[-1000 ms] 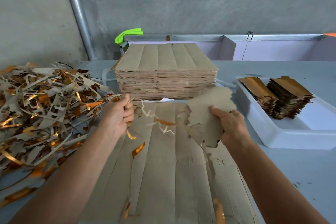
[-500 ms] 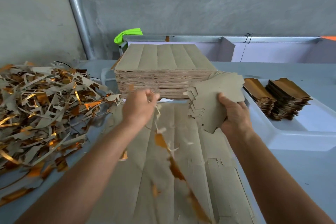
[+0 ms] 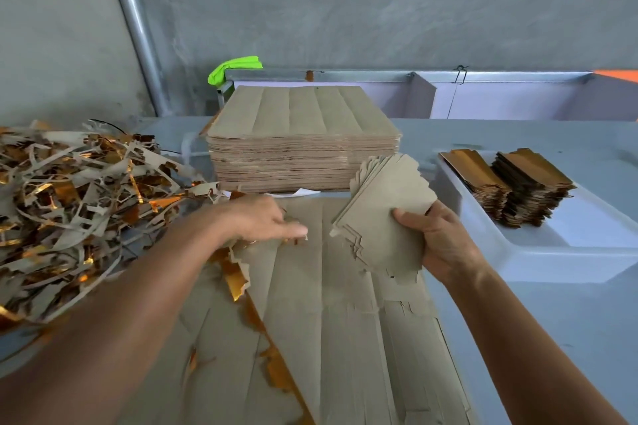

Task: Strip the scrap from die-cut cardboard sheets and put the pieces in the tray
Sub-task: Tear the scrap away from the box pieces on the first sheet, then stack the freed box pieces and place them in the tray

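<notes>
Two hands (image 3: 269,221), one tray (image 3: 538,262) holding two stacks of pieces (image 3: 507,183), one tall sheet stack (image 3: 303,141), one scrap heap (image 3: 76,203).

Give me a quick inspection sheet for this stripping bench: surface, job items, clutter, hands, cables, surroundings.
Surface: grey table, die-cut sheet lying flat in front of the person.
Job's things: tall sheet stack at the back; white tray on the right holding two piles of gold-faced pieces.
Clutter: scrap pile on the left; torn gold-backed strip loose on the sheet.
Hands: left hand low on the sheet, grip unclear; right hand grips a bundle of stripped pieces.
Cables: thin dark wire behind the scrap, nature unclear.
Surroundings: concrete wall, metal pipe, green cloth.
</notes>
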Demonstrator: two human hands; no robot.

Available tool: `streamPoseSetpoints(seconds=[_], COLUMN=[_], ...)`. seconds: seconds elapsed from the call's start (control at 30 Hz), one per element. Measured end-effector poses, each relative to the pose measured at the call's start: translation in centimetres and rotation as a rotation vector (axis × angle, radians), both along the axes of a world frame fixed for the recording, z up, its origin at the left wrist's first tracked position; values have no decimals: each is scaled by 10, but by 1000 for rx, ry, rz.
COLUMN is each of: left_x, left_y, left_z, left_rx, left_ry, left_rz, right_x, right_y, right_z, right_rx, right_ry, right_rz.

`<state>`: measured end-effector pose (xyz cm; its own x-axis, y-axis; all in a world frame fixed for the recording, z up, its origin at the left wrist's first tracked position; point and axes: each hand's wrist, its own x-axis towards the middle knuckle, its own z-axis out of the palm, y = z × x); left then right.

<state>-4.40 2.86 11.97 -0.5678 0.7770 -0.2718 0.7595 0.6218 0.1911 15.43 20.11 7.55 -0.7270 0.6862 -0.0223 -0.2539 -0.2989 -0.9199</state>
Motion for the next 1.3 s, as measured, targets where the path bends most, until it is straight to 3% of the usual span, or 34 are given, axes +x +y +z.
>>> streamPoseSetpoints(seconds=[0.07, 0.13, 0.17, 0.23, 0.3, 0.37, 0.5, 0.67, 0.9, 0.97, 1.07, 1.13, 1.2, 1.3], left_x=[10, 24, 31, 48, 67, 85, 106, 110, 110, 111, 115, 124, 134, 147], left_y=[5, 11, 13, 19, 26, 31, 34, 24, 17, 15, 14, 14, 17, 23], left_z=[-3, -9, -12, -17, -29, -48, -64, -66, -74, -76, -81, -83, -85, -83], left_rx=[150, 429, 594, 820, 856, 908, 1134, 1103, 1079, 1052, 923, 853, 834, 856], left_ry=[138, 399, 403, 95, -309, -588, -950, -1212, -1026, -802, -278, -98, -205, -646], left_rz=[64, 101, 124, 192, 237, 235, 310, 275, 248, 249, 274, 283, 283, 259], right_x=[1, 3, 2, 1, -3, -8, -14, -11, -12, -9, -3, -2, -4, -6], right_y=[-3, -7, -11, -20, -30, -38, -47, -52, -67, -69, -76, -85, -92, -88], right_z=[-2, -5, -5, -5, -5, -5, -8, -9, -15, -17, -19, -19, -20, -19], right_rx=[13, 27, 39, 66, 42, -36, -170, -106, -11, 30, 142, 201, 223, 212], right_ry=[-17, -31, -35, -34, 8, 64, 88, 21, -157, -219, -324, -320, -339, -383], right_rz=[12, 38, 60, 113, 125, 72, -54, -179, -203, -153, -99, -33, 27, 10])
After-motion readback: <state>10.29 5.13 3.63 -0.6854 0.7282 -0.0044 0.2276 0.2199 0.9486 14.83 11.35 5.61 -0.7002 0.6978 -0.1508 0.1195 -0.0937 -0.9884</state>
